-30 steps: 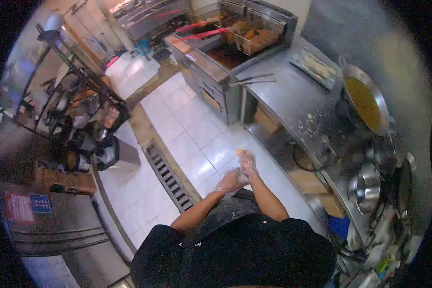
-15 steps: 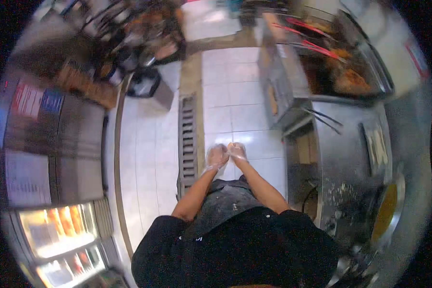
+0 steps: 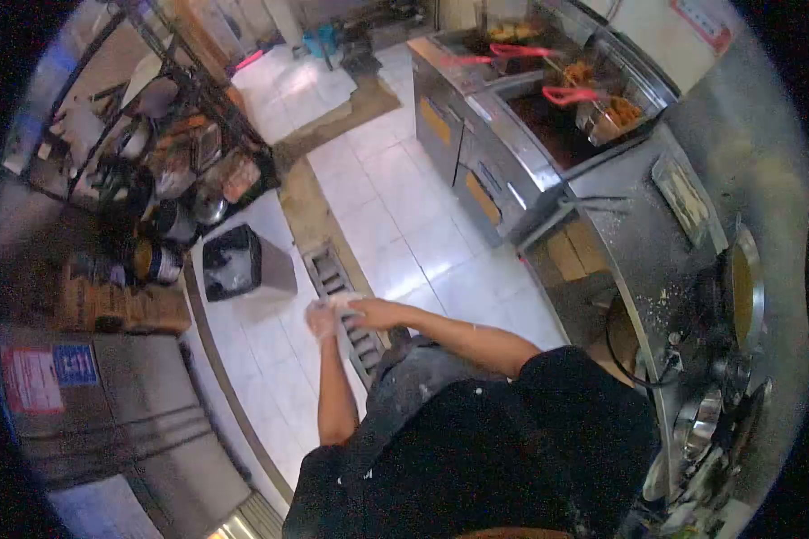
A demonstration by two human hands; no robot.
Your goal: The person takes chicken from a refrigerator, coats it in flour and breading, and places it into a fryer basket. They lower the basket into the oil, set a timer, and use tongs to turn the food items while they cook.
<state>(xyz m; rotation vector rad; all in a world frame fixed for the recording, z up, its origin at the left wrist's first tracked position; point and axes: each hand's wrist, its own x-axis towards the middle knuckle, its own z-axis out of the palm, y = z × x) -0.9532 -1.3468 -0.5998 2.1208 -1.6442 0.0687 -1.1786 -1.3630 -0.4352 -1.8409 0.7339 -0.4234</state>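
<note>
Both my hands are close together in front of my apron, above the floor drain. Thin clear plastic covers my left hand, and its fingers are closed. My right hand reaches across to it and looks bare, its fingers bent against the plastic. Between the two hands a crumpled clear plastic glove is pinched. The fingertips are small and blurred. Just beyond my hands stands a waste bin with a black rim and a pale liner inside.
To the right are a fryer with red-handled baskets and a steel counter holding tongs and a tray. Cluttered shelving stands at far left, above cardboard boxes. A drain grate crosses the tiled floor.
My view has turned left, bringing the bin near my hands. My hands have moved left. The clear plastic on my right hand has come off and is bunched between the hands.
</note>
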